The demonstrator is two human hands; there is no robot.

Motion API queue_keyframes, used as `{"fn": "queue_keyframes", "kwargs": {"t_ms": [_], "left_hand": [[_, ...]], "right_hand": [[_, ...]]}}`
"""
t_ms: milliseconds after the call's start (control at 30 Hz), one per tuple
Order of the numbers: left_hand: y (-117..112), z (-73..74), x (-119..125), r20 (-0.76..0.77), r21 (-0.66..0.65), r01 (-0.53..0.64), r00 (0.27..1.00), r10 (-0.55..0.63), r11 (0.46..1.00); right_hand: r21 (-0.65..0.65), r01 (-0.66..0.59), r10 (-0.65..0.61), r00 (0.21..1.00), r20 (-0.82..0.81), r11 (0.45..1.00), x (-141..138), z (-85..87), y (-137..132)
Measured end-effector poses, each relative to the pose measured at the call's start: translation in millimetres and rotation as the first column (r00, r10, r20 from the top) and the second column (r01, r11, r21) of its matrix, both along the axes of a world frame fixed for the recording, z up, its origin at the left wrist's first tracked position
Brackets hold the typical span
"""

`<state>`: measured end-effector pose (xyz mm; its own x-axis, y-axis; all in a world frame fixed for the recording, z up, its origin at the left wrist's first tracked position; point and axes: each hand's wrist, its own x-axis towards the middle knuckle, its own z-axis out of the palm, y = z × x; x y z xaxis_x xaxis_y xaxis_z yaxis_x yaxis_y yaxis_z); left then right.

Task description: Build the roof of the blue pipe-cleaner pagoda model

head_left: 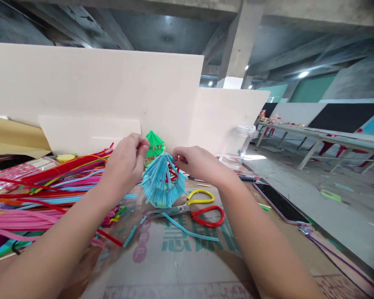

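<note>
A small tiered model (pixel 162 182) covered in light-blue pipe cleaners stands upright on the work surface, a red lattice showing through a gap on its right. My left hand (pixel 127 162) is raised left of its peak, thumb and fingertips pinched together. My right hand (pixel 197 162) is just right of the peak, its fingers also closed in a pinch. Whatever either pinch holds is too small or hidden to make out. In front of the model lie scissors (pixel 187 209) with one yellow and one red handle. A cut light-blue pipe cleaner (pixel 190 233) lies beside them.
Many coloured pipe cleaners (pixel 21 222) are heaped on the left. A green tiered model (pixel 154 143) stands behind the blue one, before a white board (pixel 93 87). At right are a clear jar (pixel 241 141) and a phone (pixel 280 203) with a cable.
</note>
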<state>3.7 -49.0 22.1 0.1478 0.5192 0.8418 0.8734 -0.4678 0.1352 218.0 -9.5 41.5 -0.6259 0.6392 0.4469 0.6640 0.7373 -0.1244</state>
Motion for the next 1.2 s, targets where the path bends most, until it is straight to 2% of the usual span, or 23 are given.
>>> {"fn": "queue_keyframes", "kwargs": {"t_ms": [67,300,467,667,967,1200], "left_hand": [[2.0,3.6,-6.5,0.034,-0.042,-0.018,0.999,0.020,0.999],[4.8,9.1,-16.4,-0.059,-0.137,-0.118,0.992,0.111,0.983],[6.2,3.8,-14.6,0.087,-0.048,0.045,0.995,-0.041,0.998],[-2.0,2.4,1.4,0.081,-0.224,0.167,0.985,-0.153,0.960],[-2.9,0.9,4.1,0.157,-0.289,0.206,0.974,-0.166,0.935],[4.2,-0.7,-2.2,-0.014,-0.394,0.155,0.985,-0.175,0.906]], "right_hand": [[0.001,-0.001,0.001,1.000,0.000,1.000,-0.2,-0.5,0.5],[-0.006,0.002,-0.002,1.000,0.003,1.000,-0.7,-1.4,0.4],[0.006,0.008,-0.008,1.000,0.010,1.000,-1.1,-0.2,-0.6],[0.003,-0.013,0.013,1.000,0.007,1.000,-3.4,0.9,-4.5],[-0.009,-0.021,0.021,1.000,-0.001,1.000,-4.4,2.2,-6.6],[-0.028,0.011,-0.013,0.999,-0.051,1.000,-2.6,1.1,-3.2]]}}
